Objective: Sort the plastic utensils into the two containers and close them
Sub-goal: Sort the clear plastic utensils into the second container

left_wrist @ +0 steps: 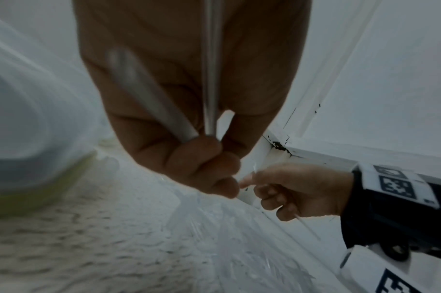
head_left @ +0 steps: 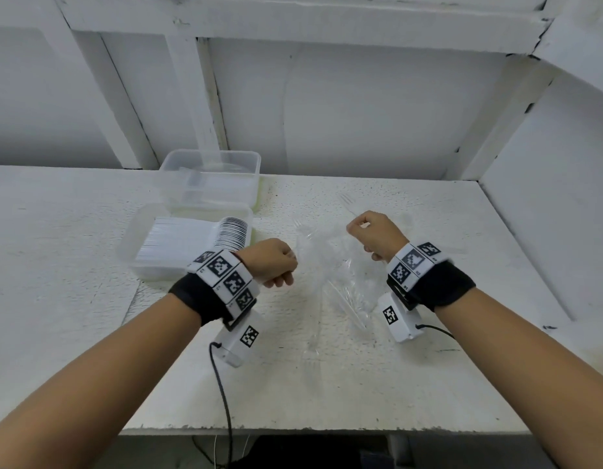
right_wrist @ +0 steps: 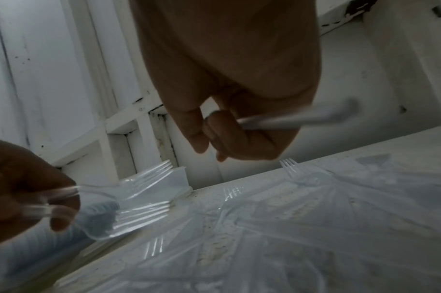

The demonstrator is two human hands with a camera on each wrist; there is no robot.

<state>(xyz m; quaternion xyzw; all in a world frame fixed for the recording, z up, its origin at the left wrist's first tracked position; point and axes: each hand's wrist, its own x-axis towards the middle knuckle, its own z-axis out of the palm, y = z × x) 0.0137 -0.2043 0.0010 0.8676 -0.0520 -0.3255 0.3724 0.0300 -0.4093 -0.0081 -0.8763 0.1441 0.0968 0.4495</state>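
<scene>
Hands are both gripping clear forks: left hand two forks, right hand one fork; keep tines aligned while lowering into the far container.

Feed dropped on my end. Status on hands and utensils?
Left hand grips two clear forks. Right hand holds another utensil. Loose pile unsorted on table; both containers open. Nothing obstructing.

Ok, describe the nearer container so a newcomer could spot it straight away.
Look to the left half of the white table, where two clear plastic tubs stand one behind the other. The nearer container lies just beyond the left hand. Unlike the far container, it holds a dense stack of white utensils.
</scene>
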